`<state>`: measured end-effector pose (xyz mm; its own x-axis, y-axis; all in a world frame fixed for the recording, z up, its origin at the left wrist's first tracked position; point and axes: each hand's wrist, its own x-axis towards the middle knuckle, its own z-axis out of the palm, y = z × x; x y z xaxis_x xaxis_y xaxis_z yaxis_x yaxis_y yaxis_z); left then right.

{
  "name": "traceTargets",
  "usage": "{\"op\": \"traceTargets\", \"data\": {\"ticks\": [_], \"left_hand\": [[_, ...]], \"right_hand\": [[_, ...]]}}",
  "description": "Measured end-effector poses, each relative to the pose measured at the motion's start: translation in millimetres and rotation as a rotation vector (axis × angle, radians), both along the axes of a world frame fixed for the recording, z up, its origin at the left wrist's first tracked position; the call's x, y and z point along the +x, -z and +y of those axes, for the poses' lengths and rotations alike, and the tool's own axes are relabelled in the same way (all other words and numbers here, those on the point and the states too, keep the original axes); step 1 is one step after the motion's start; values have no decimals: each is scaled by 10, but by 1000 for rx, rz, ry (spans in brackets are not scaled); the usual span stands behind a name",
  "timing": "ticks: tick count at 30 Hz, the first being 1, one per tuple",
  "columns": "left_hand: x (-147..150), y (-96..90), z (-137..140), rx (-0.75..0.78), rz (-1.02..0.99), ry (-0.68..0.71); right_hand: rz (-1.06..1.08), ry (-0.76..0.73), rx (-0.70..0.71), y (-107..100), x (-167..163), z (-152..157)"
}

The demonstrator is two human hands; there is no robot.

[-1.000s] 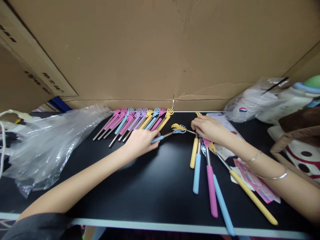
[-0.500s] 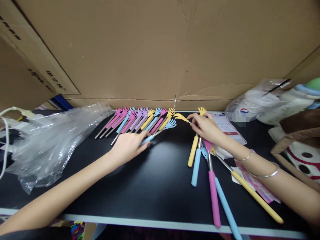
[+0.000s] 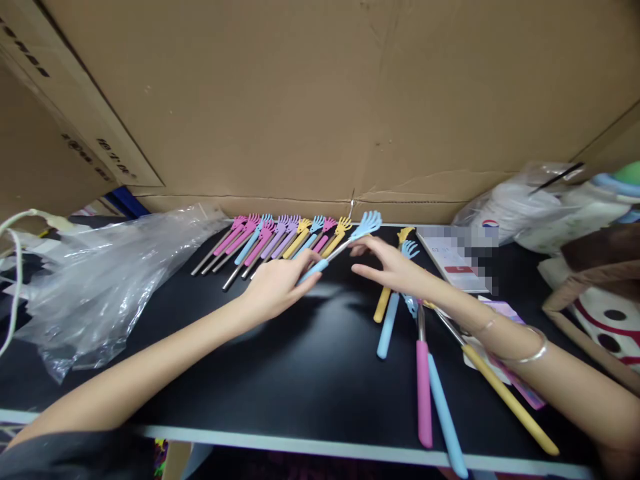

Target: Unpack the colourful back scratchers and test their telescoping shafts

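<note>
My left hand (image 3: pixel 277 283) grips a blue back scratcher (image 3: pixel 316 271) by its handle, the claw-shaped head pointing up and right. Just beside that head is my right hand (image 3: pixel 387 267), thumb and fingers apart; whether a fingertip touches it I cannot tell. Behind my left hand, pink, blue, purple and yellow back scratchers lie slanted in a row (image 3: pixel 255 243), heads toward the cardboard. Under and beside my right forearm lie more: a yellow handle (image 3: pixel 383 305), a blue handle (image 3: pixel 388 327), a pink one (image 3: pixel 424 393) and a longer yellow one (image 3: pixel 510 400). Some heads there are partly hidden.
Clear plastic bags (image 3: pixel 110 287) are heaped at the left of the black table (image 3: pixel 290 393). A phone (image 3: pixel 453 260), a bagged white cup (image 3: pixel 515 203) and a brown-and-white bag (image 3: pixel 590 300) stand at the right. A cardboard wall (image 3: pixel 300 100) rises behind.
My left hand has moved right and slightly up with the blue back scratcher. My right hand has opened, and the yellow head no longer shows at its fingertips.
</note>
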<state>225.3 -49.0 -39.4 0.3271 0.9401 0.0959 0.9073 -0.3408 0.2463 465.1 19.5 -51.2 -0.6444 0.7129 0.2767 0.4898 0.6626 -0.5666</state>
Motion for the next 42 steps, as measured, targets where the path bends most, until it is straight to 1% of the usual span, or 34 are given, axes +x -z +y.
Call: {"op": "traceTargets", "data": {"ticks": [1,2,3,4,6,8,10,12,14,15,17,18,19,20,21,22,23,24,25,26,28,29,30,32,35,38,42], "left_hand": [[83,2,43,11,-32,28],[163,5,82,21,-56,56],[233,7,116,28,-74,81],[293,10,144,28,-95,103],[374,13,182,-6,-175,137],[419,7,195,-84,-328,182],[446,-14,184,-242,-563,251],[458,-44,145,-486,-825,320],[429,-64,71,-756,-1018,350],[387,-64,19,-875,-1070,355],[242,-34,-102,-1061,-1085,366],[144,-6,-161,-1122,-1060,365],[40,24,-211,-1148,-1024,358],[-62,53,-245,-1132,-982,339],[-151,75,-257,-1057,-951,287],[-220,87,-244,-951,-911,254],[-265,86,-207,-816,-864,223],[-284,75,-146,-669,-800,202],[-279,56,-68,-526,-718,196],[-253,34,22,-392,-621,194],[-159,-2,211,-200,-455,211],[-99,-10,300,-136,-401,219],[-36,-9,381,-86,-366,222],[91,17,518,-16,-343,211],[268,91,677,51,-331,197],[422,159,802,65,-264,194],[593,187,929,43,-136,90]], "right_hand": [[137,-58,-172,-23,-94,-61],[266,-63,-311,-41,-178,-111],[377,-29,-416,-55,-246,-147],[469,26,-478,-67,-294,-169],[596,131,-512,-90,-335,-190],[656,160,-510,-119,-334,-217],[677,141,-522,-158,-323,-273],[683,120,-530,-216,-297,-331],[670,139,-500,-311,-204,-330],[668,184,-446,-374,-113,-292],[643,324,-258,-524,156,-150],[640,413,-111,-598,315,-62],[564,451,13,-659,469,22],[464,468,69,-697,597,92],[427,485,47,-705,682,142],[438,476,-65,-679,713,171],[481,457,-207,-622,688,181],[532,435,-352,-540,613,181],[533,391,-506,-441,500,176],[516,354,-626,-338,366,177],[460,309,-805,-154,104,210],[428,308,-852,-84,-2,244],[397,312,-881,-31,-83,286],[348,326,-896,26,-177,375],[292,318,-899,40,-224,468],[234,302,-917,27,-246,511],[208,311,-907,-34,-189,564]]}}
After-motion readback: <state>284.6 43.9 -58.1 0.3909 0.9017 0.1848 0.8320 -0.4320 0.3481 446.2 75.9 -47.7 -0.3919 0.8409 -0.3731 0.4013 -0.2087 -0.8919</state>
